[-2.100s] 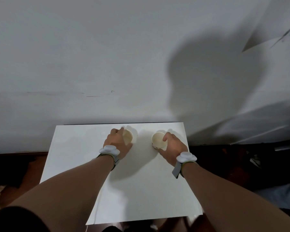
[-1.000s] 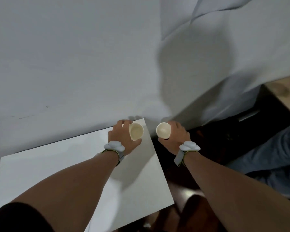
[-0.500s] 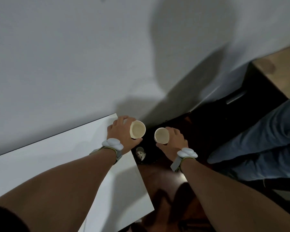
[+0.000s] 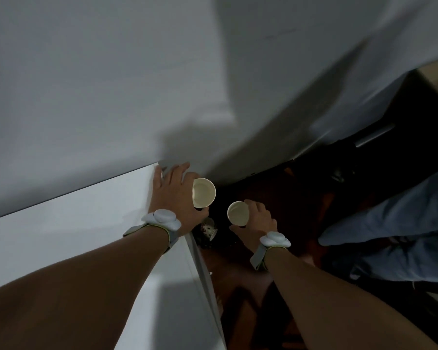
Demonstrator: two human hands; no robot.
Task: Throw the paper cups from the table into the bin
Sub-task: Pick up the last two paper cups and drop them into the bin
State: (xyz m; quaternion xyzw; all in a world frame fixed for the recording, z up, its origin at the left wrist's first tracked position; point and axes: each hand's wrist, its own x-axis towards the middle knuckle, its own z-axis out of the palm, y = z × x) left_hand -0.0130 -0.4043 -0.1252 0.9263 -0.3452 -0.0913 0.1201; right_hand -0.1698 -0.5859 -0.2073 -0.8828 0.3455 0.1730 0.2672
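Paper cups: one sits in the left hand (image 4: 173,198), the left cup (image 4: 203,193) held just past the corner of the white counter (image 4: 61,236); the right cup (image 4: 238,213) is in the right hand (image 4: 257,223), out over the dark floor. Each grip is wrapped around its cup, mouth facing up. Below, between the hands, a dark opening with a patterned cup (image 4: 209,228) inside is probably the bin, though its rim is lost in shadow. Released from here, the light cups could drift, clip the counter edge or land on the floor.
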